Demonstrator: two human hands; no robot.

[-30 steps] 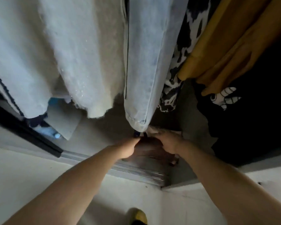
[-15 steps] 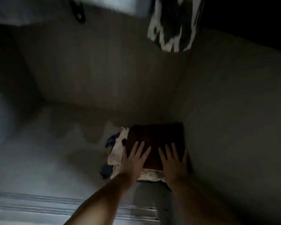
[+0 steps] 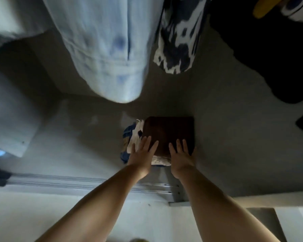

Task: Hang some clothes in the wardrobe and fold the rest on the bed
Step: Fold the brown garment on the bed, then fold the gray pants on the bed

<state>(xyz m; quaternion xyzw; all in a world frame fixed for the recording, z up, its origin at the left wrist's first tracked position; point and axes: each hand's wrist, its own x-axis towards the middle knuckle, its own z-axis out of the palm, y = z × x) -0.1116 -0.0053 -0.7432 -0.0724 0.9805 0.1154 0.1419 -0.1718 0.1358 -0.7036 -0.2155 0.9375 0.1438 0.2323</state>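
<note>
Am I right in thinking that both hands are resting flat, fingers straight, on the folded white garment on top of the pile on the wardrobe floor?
Not quite: the top garment is dark brown, not white. The head view shows the left hand and right hand lying flat, fingers straight, on the folded brown garment on top of the pile on the wardrobe floor; white fabric only peeks out beneath it.

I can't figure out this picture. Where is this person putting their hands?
Most likely inside a wardrobe. Pale jeans and a black-and-white patterned garment hang overhead, and a sliding-door track runs along the front. Both hands rest flat on a brown folded garment atop a small pile.
</note>
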